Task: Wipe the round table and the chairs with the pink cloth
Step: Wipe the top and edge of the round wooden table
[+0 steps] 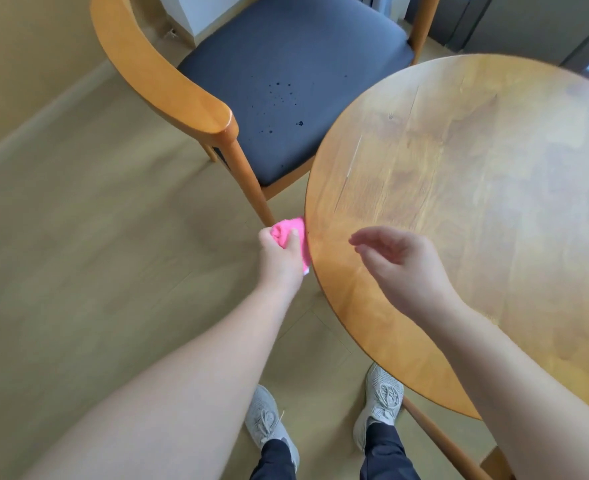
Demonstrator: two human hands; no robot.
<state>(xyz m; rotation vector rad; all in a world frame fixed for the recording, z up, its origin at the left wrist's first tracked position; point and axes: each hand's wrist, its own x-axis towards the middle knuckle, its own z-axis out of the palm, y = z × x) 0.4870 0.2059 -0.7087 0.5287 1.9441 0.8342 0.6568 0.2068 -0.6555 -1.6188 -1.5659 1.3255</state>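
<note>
The step in hand appears to be the wiping of the rim of the round, glossy honey-coloured wooden table [476,209], which fills the right half of the frame. For this to be done well, the bunched pink cloth [291,237] should be kept pressed flat against the edge and drawn along the curve in one continuous pass, with the fabric refolded once soiled. The dark droplets on the navy padded seat of the wooden armchair [286,84], at upper centre, suggest that the seat is not yet wiped.

The cloth is gripped in the left hand [281,254], just left of centre, with fingers and thumb curled round it; it is held against the table's left edge. The right hand [404,268] is held over the table's lower left portion, fingers loosely bent and parted, with nothing held; whether the surface is touched cannot be told.
</note>
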